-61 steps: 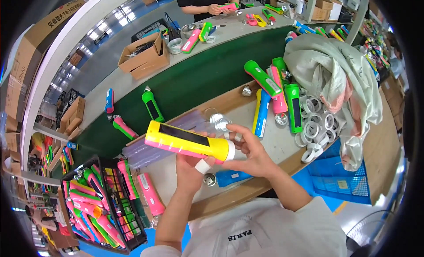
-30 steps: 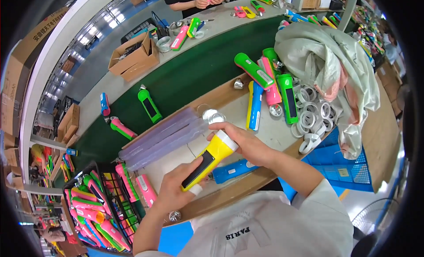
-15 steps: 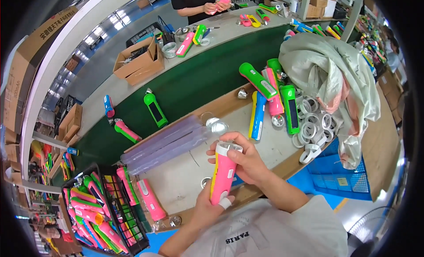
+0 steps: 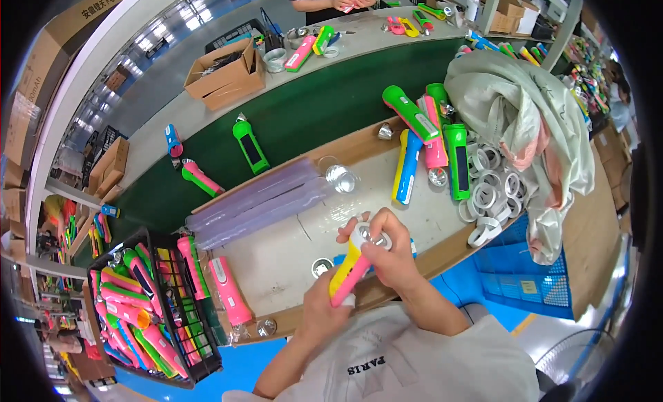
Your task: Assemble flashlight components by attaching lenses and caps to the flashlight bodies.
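Head view: left hand (image 4: 323,307) grasped the yellow-pink flashlight (image 4: 349,273) low on its body; right hand (image 4: 397,253) gripped its white-rimmed end (image 4: 358,236). White rings (image 4: 489,226) lay right of that hand.

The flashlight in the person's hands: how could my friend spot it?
Find the pale worktable, then its edge by the white shirt. There the left hand and right hand hold a pink and yellow flashlight. Unlike flashlights lying nearby, it has a white ring round its head.
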The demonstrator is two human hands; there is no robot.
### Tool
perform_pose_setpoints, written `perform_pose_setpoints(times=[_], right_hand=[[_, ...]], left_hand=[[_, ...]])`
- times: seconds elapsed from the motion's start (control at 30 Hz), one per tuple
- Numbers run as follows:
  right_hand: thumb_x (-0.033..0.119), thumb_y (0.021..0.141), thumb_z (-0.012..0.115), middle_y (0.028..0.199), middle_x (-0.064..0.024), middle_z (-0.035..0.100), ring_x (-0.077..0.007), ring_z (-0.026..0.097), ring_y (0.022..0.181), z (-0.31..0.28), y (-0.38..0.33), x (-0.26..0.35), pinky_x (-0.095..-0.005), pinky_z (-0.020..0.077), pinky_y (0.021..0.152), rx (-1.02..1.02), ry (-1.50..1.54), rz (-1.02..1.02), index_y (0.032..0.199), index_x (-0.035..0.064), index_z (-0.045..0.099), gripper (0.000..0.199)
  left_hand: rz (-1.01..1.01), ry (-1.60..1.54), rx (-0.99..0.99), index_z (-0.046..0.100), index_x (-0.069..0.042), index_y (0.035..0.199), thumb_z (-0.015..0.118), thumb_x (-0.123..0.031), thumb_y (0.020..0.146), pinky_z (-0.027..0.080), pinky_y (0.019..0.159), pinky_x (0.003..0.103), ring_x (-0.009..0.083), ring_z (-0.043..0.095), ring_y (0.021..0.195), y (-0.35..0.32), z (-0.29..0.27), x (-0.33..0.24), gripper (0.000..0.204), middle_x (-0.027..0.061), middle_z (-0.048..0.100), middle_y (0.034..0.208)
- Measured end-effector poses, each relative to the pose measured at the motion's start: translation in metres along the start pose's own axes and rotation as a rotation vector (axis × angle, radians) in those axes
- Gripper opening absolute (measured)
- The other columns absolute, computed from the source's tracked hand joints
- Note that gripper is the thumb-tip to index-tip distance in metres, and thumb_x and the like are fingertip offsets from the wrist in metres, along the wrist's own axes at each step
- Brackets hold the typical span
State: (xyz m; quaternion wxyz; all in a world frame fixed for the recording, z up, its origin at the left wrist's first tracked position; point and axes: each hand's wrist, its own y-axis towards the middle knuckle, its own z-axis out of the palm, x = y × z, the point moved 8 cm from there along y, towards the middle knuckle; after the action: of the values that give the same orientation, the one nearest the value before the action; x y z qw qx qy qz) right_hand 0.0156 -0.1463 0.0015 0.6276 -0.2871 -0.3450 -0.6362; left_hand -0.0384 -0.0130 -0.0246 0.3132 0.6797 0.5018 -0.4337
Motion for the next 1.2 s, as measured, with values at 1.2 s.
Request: perform_pose_setpoints(times=[1.2], right_hand=[[0.029, 0.065, 0.080, 0.082, -0.0108, 0.057, -0.0275, 0.057, 0.087, -0.102, 0.012, 0.080, -0.0379, 0.0474, 0.072, -0.014, -2.055, -0.141, 0.082, 0.0045, 0.062, 0.035]], left_hand=[[0.600, 0.740, 0.250, 0.068, -0.007, 0.098, 0.063, 0.007, 0.064, 0.040, 0.089, 0.040, 0.0282, 0.053, 0.106, 0.176, 0.006, 0.009, 0.037, 0.0095, 0.061, 0.108]])
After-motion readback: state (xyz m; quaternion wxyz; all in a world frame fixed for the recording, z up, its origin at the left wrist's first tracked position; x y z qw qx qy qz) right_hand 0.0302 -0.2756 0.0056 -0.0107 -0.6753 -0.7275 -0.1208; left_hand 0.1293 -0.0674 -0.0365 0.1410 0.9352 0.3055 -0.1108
